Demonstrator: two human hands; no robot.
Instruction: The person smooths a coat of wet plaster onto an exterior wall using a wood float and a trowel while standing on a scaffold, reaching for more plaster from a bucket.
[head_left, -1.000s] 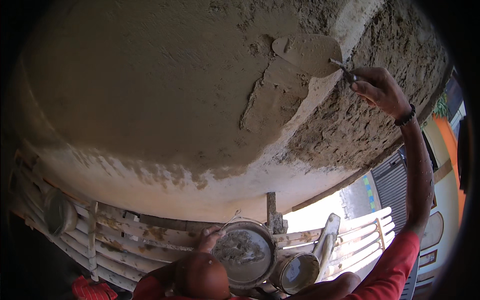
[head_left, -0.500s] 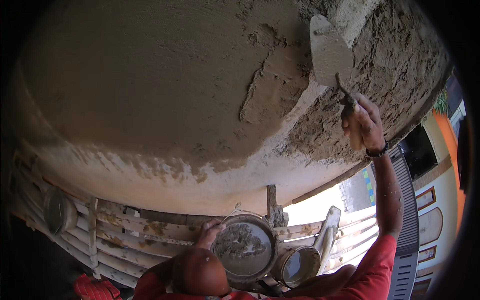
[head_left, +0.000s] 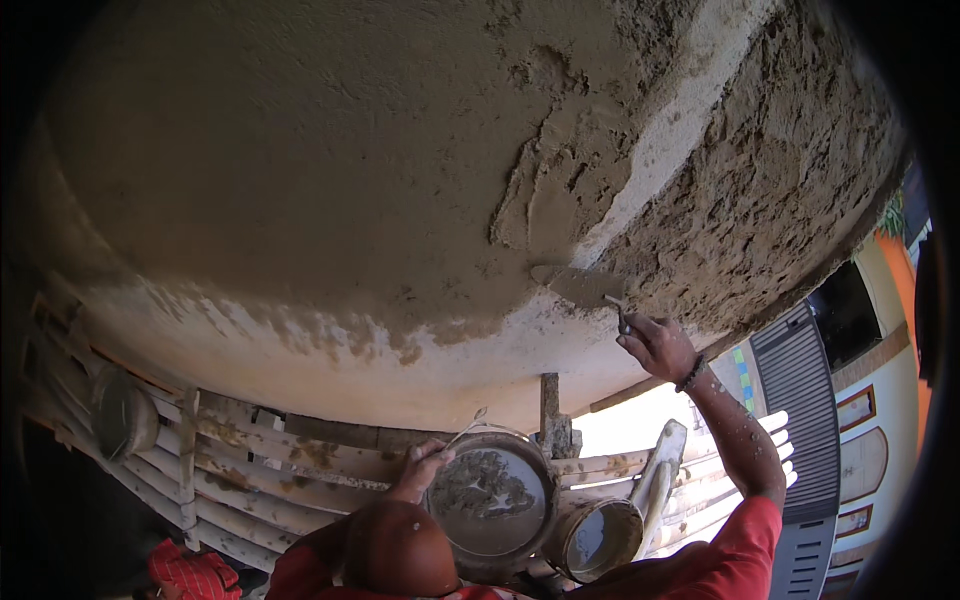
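Observation:
My right hand is closed around the handle of a pointed trowel. Its blade lies at the lower end of a pale bare strip in the plastered surface, between smoother wet mortar on the left and rough mortar on the right. A raised ridged patch of mortar sits left of the strip. Below, my left hand is closed at the left rim of a round bucket, by its wire handle. Grey mortar lies inside; the hand hides exactly what part it grips.
A smaller bucket with grey liquid stands right of the large one. Bamboo poles form a platform beneath. Another round container is at far left, above red cloth. A post rises behind the buckets.
My right hand and the trowel have moved down and left along the pale strip, uncovering its upper part. The mortar patch beside it looks more ridged. My left hand stays at the bucket.

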